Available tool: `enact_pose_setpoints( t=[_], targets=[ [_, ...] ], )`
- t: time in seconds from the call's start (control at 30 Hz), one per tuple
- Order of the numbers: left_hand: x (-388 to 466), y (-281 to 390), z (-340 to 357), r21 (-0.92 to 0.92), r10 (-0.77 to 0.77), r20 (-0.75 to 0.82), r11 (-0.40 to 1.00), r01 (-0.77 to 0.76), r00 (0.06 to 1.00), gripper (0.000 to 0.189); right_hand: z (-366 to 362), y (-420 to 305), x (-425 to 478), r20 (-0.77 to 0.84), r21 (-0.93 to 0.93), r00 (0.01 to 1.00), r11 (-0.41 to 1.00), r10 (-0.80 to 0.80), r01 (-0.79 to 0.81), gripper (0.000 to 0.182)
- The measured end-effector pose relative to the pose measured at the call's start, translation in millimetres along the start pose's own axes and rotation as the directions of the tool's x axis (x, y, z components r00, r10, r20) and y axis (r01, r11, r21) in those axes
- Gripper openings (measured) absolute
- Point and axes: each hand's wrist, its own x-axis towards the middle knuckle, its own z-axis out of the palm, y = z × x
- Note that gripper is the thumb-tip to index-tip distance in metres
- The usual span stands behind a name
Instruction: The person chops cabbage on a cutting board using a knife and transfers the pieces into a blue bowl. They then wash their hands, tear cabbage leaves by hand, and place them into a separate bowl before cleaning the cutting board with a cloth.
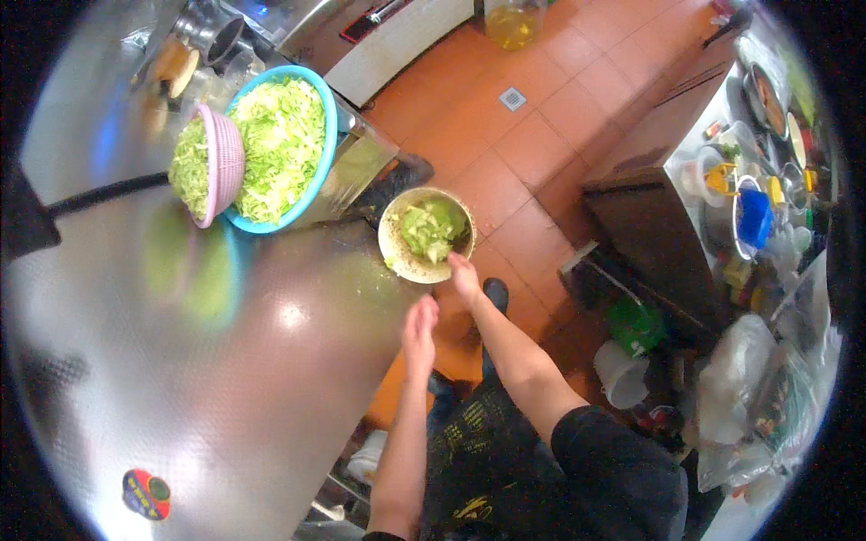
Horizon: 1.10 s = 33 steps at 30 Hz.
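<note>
A pale bowl [394, 251] with green leafy pieces [433, 230] in it stands at the corner of the steel table, just ahead of my hands. My right hand [465, 276] is at the bowl's near right rim; its fingers are partly hidden, and whether they grip the rim does not show. Nearer to me, my left hand [422, 319] is beside the table's edge, seen edge-on, with its fingers close together and no object visible in it. Up and to the left, a blue basin [331, 145] holds shredded lettuce [281, 149]. A pink basket [226, 166] of shredded greens leans over its left side.
The steel table [270, 379] fills the left. Tiled floor [534, 149] with a drain [512, 99] lies beyond the bowl. At right stands a counter crowded with containers, a blue item [753, 215] and plastic bags [737, 379]. Below it are a white bucket [621, 375] and a green item [632, 324].
</note>
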Motion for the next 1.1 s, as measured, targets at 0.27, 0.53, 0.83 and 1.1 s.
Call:
enact_pose_setpoints(
  t=[0.27, 0.53, 0.83, 1.1],
  targets=[
    [-226.4, -44.4, -60.3, 0.1, -0.18, 0.102, 0.98, 0.17, 0.978, 0.036, -30.7, -46.2, -170.4, 0.29, 0.598, 0.944, 0.74, 0.157, -0.307, 0.038],
    [-402.8, -122.7, -197.7, -0.202, -0.069, -0.283, 0.979, 0.011, 0.957, 0.033, 34.6, 42.3, -335.4, 0.515, 0.486, 0.828, 0.719, 0.224, -0.497, 0.035],
    [-556.9, -157.1, -250.9, 0.017, 0.128, -0.957, 0.92, -0.392, 0.259, 0.034, 161.4, 230.0, -644.8, 0.694, -0.477, 0.334, 0.754, 0.638, -0.451, 0.036],
    [-682.1, -221.7, -331.8, -0.264, -0.555, -0.832, 0.426, -0.865, -0.019, 0.01, 204.3, 389.2, -775.3, 0.663, -0.604, -0.136, 0.634, 0.736, 0.484, 0.034]
  ],
)
